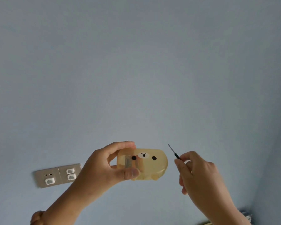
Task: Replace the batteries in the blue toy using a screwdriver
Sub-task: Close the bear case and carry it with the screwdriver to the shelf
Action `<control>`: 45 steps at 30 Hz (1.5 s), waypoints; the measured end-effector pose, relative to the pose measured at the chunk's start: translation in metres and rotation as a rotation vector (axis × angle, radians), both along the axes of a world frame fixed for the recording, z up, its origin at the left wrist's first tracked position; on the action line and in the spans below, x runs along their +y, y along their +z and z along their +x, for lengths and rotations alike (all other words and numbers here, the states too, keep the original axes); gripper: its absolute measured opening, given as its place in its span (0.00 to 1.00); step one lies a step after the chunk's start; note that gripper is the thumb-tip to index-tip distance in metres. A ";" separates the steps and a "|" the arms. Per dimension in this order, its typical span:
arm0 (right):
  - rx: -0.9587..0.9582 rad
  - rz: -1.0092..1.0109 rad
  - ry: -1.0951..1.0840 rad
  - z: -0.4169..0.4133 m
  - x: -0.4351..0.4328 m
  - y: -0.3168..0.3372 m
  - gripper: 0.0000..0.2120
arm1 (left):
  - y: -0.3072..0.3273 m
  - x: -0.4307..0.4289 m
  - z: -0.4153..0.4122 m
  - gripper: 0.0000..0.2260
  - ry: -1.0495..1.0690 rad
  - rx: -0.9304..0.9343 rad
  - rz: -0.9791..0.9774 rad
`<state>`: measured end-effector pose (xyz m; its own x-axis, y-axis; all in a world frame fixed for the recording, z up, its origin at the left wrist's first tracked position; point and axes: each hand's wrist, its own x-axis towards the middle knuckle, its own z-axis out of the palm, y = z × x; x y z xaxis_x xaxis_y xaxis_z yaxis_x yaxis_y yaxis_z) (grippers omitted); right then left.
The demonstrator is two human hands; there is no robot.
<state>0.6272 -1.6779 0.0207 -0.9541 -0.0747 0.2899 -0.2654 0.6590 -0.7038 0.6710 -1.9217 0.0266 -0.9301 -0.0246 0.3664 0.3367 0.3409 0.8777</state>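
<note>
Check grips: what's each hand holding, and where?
Left hand grips the toy by one end; right hand pinches the screwdriver by its handle.

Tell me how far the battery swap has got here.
Done: both items picked up. In hand: left hand grips the toy, face toward camera; right hand pinches the screwdriver, tip clear of the toy. Left, apparently: unscrewing, swapping batteries, closing up.
</note>
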 end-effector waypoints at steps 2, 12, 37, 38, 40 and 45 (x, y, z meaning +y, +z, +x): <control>-0.014 0.011 0.004 0.002 0.001 0.000 0.07 | -0.002 0.000 0.000 0.29 0.006 -0.009 0.018; -0.081 0.041 -0.339 0.019 0.121 -0.009 0.07 | -0.012 0.115 -0.069 0.37 -0.366 -0.066 0.074; -0.019 0.004 -1.277 0.194 0.509 -0.002 0.08 | 0.000 0.617 -0.064 0.38 -1.196 -0.082 -0.013; -0.012 -0.002 -1.281 0.194 0.521 -0.005 0.07 | -0.002 0.629 -0.064 0.37 -1.196 -0.080 -0.009; -0.004 0.000 -1.291 0.194 0.548 -0.014 0.06 | -0.005 0.654 -0.066 0.36 -1.198 -0.095 -0.004; -0.016 0.015 -1.312 0.181 0.611 -0.021 0.06 | -0.010 0.723 -0.078 0.38 -1.197 -0.091 -0.055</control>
